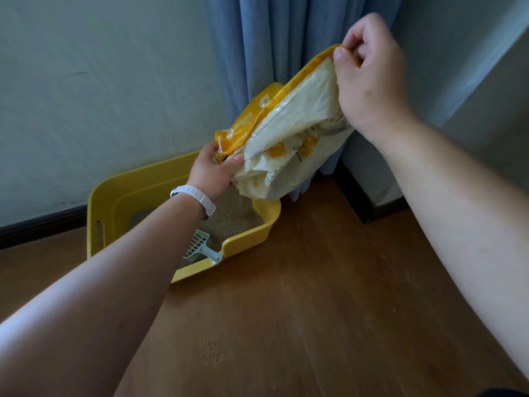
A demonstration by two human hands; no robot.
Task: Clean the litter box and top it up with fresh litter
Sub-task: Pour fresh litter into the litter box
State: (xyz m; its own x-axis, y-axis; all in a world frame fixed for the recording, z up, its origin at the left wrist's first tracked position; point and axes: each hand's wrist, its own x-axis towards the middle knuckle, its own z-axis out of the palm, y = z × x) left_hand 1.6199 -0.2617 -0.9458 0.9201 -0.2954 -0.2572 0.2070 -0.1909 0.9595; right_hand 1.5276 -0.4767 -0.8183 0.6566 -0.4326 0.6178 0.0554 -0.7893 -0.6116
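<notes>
Tipping crinkly litter bag (289, 144) over rounded yellow litter box (257, 233)

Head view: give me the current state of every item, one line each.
litter bag: open, tipped mouth-down over the box, litter apparently falling out.
left hand: grips the bag's lower end.
right hand: pinches the bag's raised corner.
litter box: on the floor, partly filled with litter.
scoop: lying inside the box, handle on the front rim.
granules: spilled on the floor.
</notes>
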